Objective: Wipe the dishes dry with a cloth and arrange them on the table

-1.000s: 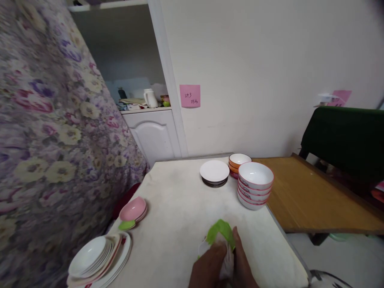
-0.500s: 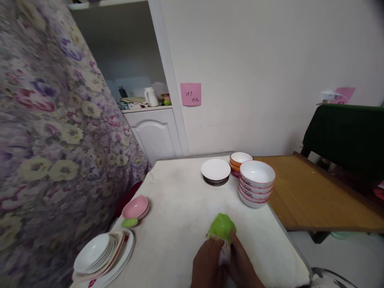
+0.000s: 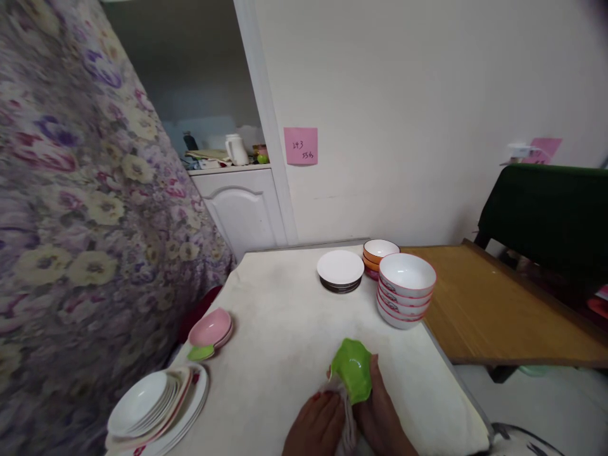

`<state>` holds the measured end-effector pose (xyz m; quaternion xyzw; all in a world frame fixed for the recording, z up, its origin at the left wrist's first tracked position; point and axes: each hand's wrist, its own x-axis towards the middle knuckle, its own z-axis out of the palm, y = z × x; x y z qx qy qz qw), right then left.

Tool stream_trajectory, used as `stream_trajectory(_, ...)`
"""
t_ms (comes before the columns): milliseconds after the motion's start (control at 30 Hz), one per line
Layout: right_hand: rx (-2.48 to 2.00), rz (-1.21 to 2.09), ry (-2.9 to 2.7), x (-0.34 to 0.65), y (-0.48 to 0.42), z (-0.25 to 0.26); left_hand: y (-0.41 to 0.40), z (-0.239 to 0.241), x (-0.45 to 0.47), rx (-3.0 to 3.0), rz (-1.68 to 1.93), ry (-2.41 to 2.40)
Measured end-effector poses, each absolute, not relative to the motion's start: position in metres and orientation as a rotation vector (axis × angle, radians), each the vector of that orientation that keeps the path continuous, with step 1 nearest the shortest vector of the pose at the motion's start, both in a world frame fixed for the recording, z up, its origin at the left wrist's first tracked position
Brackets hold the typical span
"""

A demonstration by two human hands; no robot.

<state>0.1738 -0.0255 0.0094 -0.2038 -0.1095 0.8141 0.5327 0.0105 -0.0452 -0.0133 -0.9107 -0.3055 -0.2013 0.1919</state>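
Head view: right hand (image 3: 386, 423) grips green dish (image 3: 352, 375), left hand (image 3: 313, 425) cloth (image 3: 348, 419).

One green dish (image 3: 352, 375), two pink notes (image 3: 301, 145) (image 3: 546, 150)

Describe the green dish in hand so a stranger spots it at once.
On the white table, look to the near edge, nearer than the stacked bowls. There the right hand holds a small green dish, with a cloth in the left hand. It is the only dish held; the rest sit in stacks.
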Motion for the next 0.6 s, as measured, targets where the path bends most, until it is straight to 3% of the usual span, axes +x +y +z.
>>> stream_trajectory(133,-0.489,1.89,-0.239,0.174,-0.026,0.011,-0.044,-0.017,0.028,-2.642,-0.555,-1.026)
stream_trajectory(433,-0.345,1.873,-0.238,0.171,-0.019,0.002,-0.006,0.06,0.026,-2.794,-0.13,-0.765)
stream_trajectory(600,-0.374,1.857,-0.252,0.171,-0.017,0.001,-0.002,0.057,0.018,-2.882,-0.07,-0.786)
